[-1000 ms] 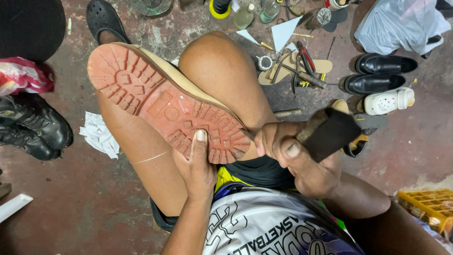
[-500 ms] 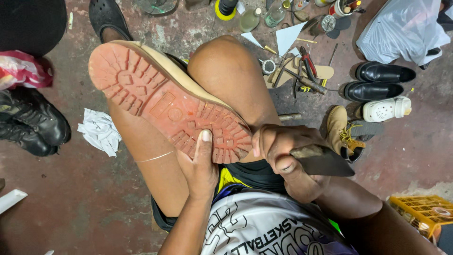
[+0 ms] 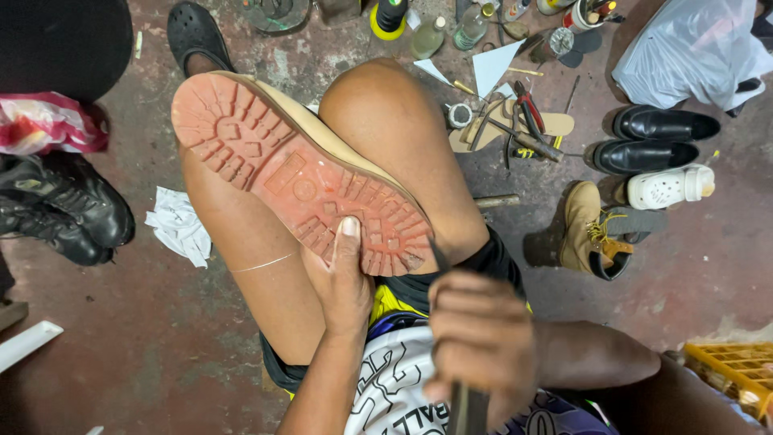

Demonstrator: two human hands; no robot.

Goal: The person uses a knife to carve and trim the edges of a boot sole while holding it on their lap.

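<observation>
A concrete floor (image 3: 97, 379), stained and dusty, spreads under a seated person whose bare knees fill the middle of the view. Across those knees lies a boot (image 3: 298, 173), turned sole up, its reddish lugged tread facing the camera and its tan upper showing along the far edge; the toe points to the upper left, the heel toward the person's lap. The left hand (image 3: 342, 282) presses against the heel end of the sole, thumb laid flat on the tread and the fingers wrapped under the boot, gripping it. The right hand (image 3: 479, 342), blurred, is closed in a fist around a dark tool handle (image 3: 463, 411), and a thin blade (image 3: 439, 258) rises from it to the heel edge of the sole. On the floor to the right stand a matching tan boot (image 3: 584, 229), a pair of black dress shoes (image 3: 656, 138) and a white clog (image 3: 670, 187); black boots (image 3: 60, 209) sit at the left beside crumpled white paper (image 3: 179, 225). Pliers (image 3: 527, 105) and small bottles lie beyond the knees.
</observation>
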